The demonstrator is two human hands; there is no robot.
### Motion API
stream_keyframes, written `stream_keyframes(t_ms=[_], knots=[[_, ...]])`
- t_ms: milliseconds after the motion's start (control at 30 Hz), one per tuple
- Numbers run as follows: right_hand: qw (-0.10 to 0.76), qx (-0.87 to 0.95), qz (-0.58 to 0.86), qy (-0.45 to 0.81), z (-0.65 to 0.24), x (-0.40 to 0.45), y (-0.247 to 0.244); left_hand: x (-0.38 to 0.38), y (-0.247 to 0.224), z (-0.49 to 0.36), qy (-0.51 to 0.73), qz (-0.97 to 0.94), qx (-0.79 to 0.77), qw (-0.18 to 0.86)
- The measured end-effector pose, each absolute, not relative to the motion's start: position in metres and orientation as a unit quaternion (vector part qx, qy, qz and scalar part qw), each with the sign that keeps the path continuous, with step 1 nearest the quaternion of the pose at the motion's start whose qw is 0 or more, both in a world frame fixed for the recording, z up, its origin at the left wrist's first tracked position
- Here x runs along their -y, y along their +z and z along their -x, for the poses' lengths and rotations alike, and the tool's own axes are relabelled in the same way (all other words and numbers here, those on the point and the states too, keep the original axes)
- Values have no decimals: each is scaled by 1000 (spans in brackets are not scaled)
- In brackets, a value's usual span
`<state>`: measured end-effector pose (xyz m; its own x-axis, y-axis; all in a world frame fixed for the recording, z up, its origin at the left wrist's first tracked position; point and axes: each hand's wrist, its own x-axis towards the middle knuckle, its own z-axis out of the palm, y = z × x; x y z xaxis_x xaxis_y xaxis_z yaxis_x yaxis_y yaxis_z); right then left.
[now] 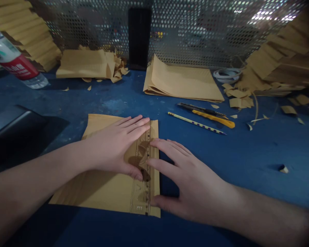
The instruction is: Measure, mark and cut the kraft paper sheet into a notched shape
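Observation:
A sheet of brown paper [103,192] lies on the blue table in front of me, and a clear plastic stencil ruler [139,197] rests along its right edge. My left hand [113,144] is flat over the paper and the ruler, fingers stretched out and thumb on the ruler's middle. From the right, my right hand [187,175] reaches to the ruler's right edge with its fingertips and thumb spread apart along it. Neither hand is wrapped round anything. A narrow strip of paper shows to the right of the ruler.
A pale dotted pencil [195,122] and a yellow utility knife [215,118] lie beyond my right hand. Folded brown paper [182,82], a dark phone [139,37] and paper stacks stand along the perforated metal panel [190,27]. A water bottle [18,63] leans at the left.

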<state>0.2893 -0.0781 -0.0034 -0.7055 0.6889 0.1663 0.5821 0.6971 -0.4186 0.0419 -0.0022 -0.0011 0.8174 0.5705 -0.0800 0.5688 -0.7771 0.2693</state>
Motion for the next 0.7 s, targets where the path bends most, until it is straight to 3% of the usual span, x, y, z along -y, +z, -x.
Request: stream_keyframes(t_ms=[700], knots=[[135,910,355,165,-292,79,-1,0,0,-42,-34,-939,-309,150]])
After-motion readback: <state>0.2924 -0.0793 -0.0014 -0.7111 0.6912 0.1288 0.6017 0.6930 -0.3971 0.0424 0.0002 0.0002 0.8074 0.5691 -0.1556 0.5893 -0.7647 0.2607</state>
